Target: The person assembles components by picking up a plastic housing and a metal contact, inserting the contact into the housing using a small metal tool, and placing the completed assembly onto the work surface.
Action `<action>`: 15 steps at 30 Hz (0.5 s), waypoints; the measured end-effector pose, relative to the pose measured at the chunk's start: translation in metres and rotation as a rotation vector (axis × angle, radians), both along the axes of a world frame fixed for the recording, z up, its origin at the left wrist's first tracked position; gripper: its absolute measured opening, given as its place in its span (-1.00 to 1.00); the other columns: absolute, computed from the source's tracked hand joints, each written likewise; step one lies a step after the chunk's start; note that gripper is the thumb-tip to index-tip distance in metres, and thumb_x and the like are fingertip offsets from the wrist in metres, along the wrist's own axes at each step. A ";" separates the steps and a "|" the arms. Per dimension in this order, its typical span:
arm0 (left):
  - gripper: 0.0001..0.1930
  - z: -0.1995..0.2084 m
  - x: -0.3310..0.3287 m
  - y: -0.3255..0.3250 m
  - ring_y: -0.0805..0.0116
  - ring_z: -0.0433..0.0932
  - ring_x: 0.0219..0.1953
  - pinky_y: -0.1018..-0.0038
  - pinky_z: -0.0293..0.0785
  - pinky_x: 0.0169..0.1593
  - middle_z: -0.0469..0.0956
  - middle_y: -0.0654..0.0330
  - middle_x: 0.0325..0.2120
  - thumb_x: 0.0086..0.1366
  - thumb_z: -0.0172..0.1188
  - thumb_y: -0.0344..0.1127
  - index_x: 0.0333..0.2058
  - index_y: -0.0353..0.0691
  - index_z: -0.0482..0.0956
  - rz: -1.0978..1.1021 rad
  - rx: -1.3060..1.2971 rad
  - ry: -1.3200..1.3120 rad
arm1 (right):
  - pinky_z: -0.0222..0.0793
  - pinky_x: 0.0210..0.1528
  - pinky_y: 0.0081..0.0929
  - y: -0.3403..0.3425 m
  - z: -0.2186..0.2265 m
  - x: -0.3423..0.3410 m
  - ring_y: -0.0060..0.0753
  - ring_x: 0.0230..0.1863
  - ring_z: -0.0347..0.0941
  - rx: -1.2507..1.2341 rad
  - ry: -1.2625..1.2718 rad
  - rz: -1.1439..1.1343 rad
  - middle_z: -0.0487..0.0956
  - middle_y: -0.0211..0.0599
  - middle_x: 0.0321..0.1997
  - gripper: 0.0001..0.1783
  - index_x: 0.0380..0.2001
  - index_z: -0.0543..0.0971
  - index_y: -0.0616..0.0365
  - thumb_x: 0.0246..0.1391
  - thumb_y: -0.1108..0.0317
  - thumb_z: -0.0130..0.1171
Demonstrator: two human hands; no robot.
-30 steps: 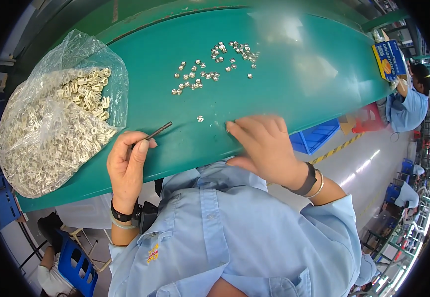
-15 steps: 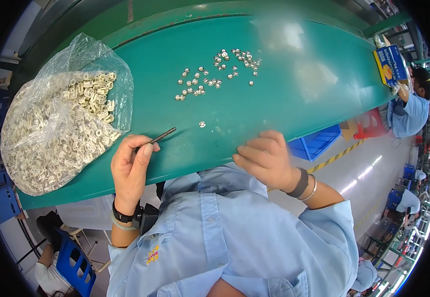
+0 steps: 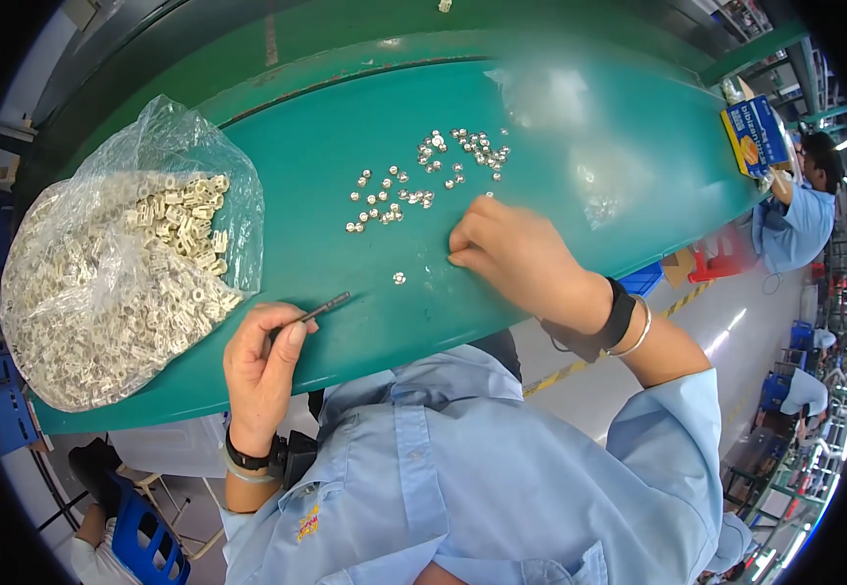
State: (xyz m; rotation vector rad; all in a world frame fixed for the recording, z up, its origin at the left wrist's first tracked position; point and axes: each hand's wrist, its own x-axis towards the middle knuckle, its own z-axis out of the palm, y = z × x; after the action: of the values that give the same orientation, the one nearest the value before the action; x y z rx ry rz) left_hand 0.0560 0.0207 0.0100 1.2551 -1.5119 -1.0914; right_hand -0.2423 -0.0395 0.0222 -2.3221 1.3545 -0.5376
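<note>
My left hand (image 3: 265, 366) is closed in a pinch on a thin dark metal rod (image 3: 330, 306), its free end pointing to the right over the green table mat (image 3: 296, 234). My right hand (image 3: 521, 255) hovers low over the mat with its fingers curled and thumb drawn in. Whatever those fingers may hold is hidden. Just left of that hand lies one small round metal piece (image 3: 399, 279) by itself. Farther back, several loose shiny metal pieces (image 3: 384, 214) are scattered.
A large clear plastic bag (image 3: 101, 283) full of cream plastic parts (image 3: 184, 210) stands at the left of the table. At the far right are a blue and yellow box (image 3: 757, 136) and a co-worker (image 3: 799, 224). A blue chair (image 3: 145, 522) is at lower left.
My right hand has moved forward and left over the mat, its fingers drawn together near the metal pieces. My left hand keeps the rod. The whole view has tilted, shifting the table lower.
</note>
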 end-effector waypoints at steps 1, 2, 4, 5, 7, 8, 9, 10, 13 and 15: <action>-0.91 0.002 0.002 -0.001 0.40 0.44 -0.37 0.54 0.34 -0.26 0.51 0.18 -0.42 0.29 0.14 -0.43 -0.32 -0.34 0.49 -0.009 -0.003 -0.047 | 0.39 -0.25 -0.33 -0.003 0.002 -0.002 -0.16 -0.27 0.46 0.033 -0.015 0.038 0.51 -0.28 -0.31 -0.89 -0.35 0.58 0.12 0.01 0.38 0.22; -0.91 0.004 0.003 -0.003 0.40 0.44 -0.37 0.54 0.34 -0.26 0.51 0.18 -0.42 0.29 0.14 -0.43 -0.32 -0.34 0.49 -0.010 -0.005 -0.042 | 0.40 -0.25 -0.33 -0.006 0.004 -0.004 -0.16 -0.27 0.47 0.068 -0.030 0.076 0.50 -0.27 -0.31 -0.88 -0.34 0.57 0.13 0.03 0.37 0.22; -0.92 0.011 0.008 -0.006 0.29 0.44 -0.39 0.47 0.35 -0.28 0.49 0.14 -0.43 0.25 0.17 -0.45 -0.33 -0.34 0.49 0.011 -0.158 -0.344 | 0.40 -0.25 -0.33 -0.014 0.008 -0.007 -0.15 -0.27 0.47 0.104 -0.040 0.116 0.50 -0.27 -0.32 -0.88 -0.34 0.57 0.13 0.05 0.36 0.21; -0.92 0.013 0.011 -0.007 0.24 0.44 -0.40 0.43 0.35 -0.28 0.48 0.12 -0.44 0.23 0.18 -0.46 -0.33 -0.34 0.49 0.023 -0.232 -0.496 | 0.41 -0.24 -0.33 -0.021 0.009 -0.009 -0.15 -0.26 0.48 0.059 -0.051 0.103 0.49 -0.27 -0.31 -0.87 -0.33 0.56 0.14 0.06 0.35 0.21; -0.91 0.015 0.014 -0.011 0.20 0.43 -0.39 0.41 0.35 -0.29 0.47 0.11 -0.45 0.21 0.19 -0.47 -0.33 -0.34 0.49 0.033 -0.235 -0.521 | 0.42 -0.23 -0.33 -0.035 0.011 -0.011 -0.15 -0.25 0.49 -0.031 -0.076 0.078 0.49 -0.26 -0.31 -0.84 -0.31 0.55 0.15 0.07 0.32 0.20; -0.91 0.015 0.015 -0.014 0.17 0.43 -0.39 0.38 0.35 -0.29 0.46 0.10 -0.46 0.20 0.20 -0.48 -0.34 -0.33 0.49 0.042 -0.241 -0.549 | 0.42 -0.23 -0.33 -0.042 0.011 -0.010 -0.15 -0.25 0.49 -0.030 -0.074 0.081 0.49 -0.26 -0.31 -0.84 -0.31 0.55 0.15 0.07 0.32 0.20; -0.91 0.015 0.016 -0.016 0.13 0.42 -0.39 0.36 0.35 -0.29 0.45 0.09 -0.46 0.19 0.20 -0.49 -0.34 -0.33 0.49 0.049 -0.247 -0.576 | 0.42 -0.22 -0.34 -0.049 0.012 -0.008 -0.16 -0.25 0.49 -0.026 -0.044 0.038 0.49 -0.26 -0.30 -0.84 -0.30 0.54 0.16 0.07 0.32 0.20; -0.91 0.015 0.016 -0.018 0.13 0.42 -0.39 0.36 0.35 -0.29 0.45 0.09 -0.46 0.19 0.20 -0.49 -0.34 -0.33 0.49 0.050 -0.246 -0.575 | 0.43 -0.22 -0.34 -0.056 0.013 -0.006 -0.17 -0.24 0.50 -0.022 -0.014 -0.005 0.49 -0.26 -0.30 -0.83 -0.30 0.54 0.16 0.07 0.32 0.20; -0.89 0.013 0.016 -0.022 0.13 0.42 -0.39 0.35 0.35 -0.29 0.43 0.08 -0.46 0.18 0.21 -0.50 -0.31 -0.33 0.50 -0.019 -0.324 -0.671 | 0.44 -0.21 -0.35 -0.067 0.011 0.003 -0.19 -0.24 0.51 -0.028 0.064 -0.044 0.49 -0.25 -0.29 -0.82 -0.30 0.54 0.18 0.07 0.31 0.20; -0.88 0.013 0.015 -0.023 0.14 0.43 -0.37 0.36 0.35 -0.29 0.44 0.07 -0.44 0.18 0.20 -0.51 -0.29 -0.33 0.51 -0.007 -0.325 -0.692 | 0.45 -0.21 -0.34 -0.071 0.008 0.008 -0.20 -0.25 0.52 -0.048 0.158 -0.031 0.50 -0.24 -0.29 -0.81 -0.31 0.54 0.19 0.07 0.31 0.20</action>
State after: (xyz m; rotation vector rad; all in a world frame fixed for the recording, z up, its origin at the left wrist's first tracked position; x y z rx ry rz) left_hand 0.0708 -0.0021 0.0233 1.4636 -2.0962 -0.3805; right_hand -0.2344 -0.1105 0.0302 -2.4300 1.4652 -0.4072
